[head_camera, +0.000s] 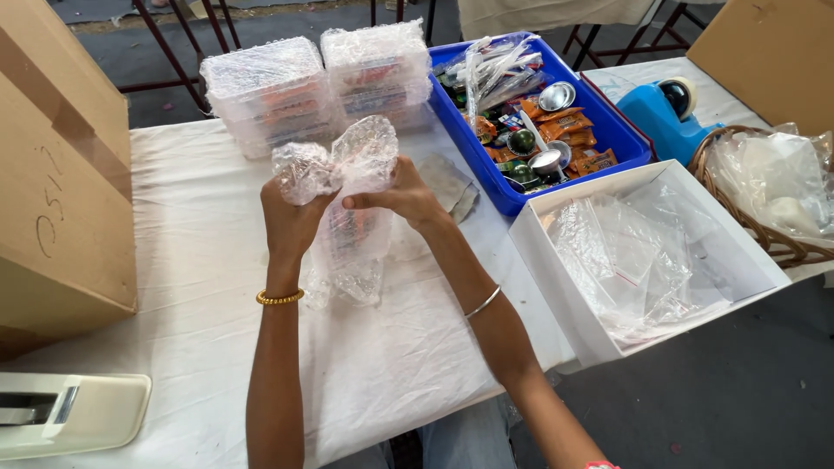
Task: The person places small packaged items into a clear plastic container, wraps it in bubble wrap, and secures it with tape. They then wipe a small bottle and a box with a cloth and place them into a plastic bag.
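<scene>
**Both hands on one bubble-wrapped bundle, above the white cloth**

Far to the left of your left hand stands a tall cardboard box [61,165]; below it, near the table's edge, lies a cream-coloured plastic device [74,412]; both sit well apart from your grip.

Your left hand [291,217] is clenched around the upper left of the bubble-wrap bundle [347,208], bunching the loose wrap into a crumpled knot above the fist; your right hand [404,195] is pinching the same bundle from the right, thumb pointing left across its front. The bundle hangs between the two hands, its long axis running roughly up and down, the lower end trailing toward the white tablecloth [200,287]; neither hand is nearer, since both are touching it; something orange shows faintly inside, though you cannot tell what.

Beyond your hands stand two stacks of wrapped packs [321,82]. To the right of your right hand sits a blue bin [627,139] of small packets and metal cups; nearer you, a white box [556,260] holds clear bags; further right are a blue tape dispenser [665,108] and a wicker basket [773,239].
</scene>
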